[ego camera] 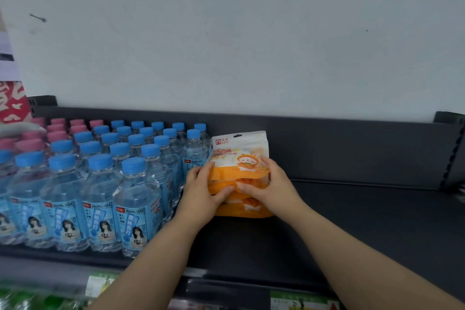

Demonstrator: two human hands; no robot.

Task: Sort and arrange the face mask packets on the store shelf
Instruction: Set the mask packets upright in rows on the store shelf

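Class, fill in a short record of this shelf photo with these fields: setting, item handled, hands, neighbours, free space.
Setting: dark store shelf against a pale wall
Item handled: bunch of orange and white face mask packets, resting on the shelf
Hands: left hand grips the bunch's left side, right hand its right side
Neighbours: blue-capped soda bottles just left of the packets; pink-capped bottles further left at the back
Free space: bare shelf right of the packets

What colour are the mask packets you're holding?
The mask packets are orange with white tops, clearest in the head view.
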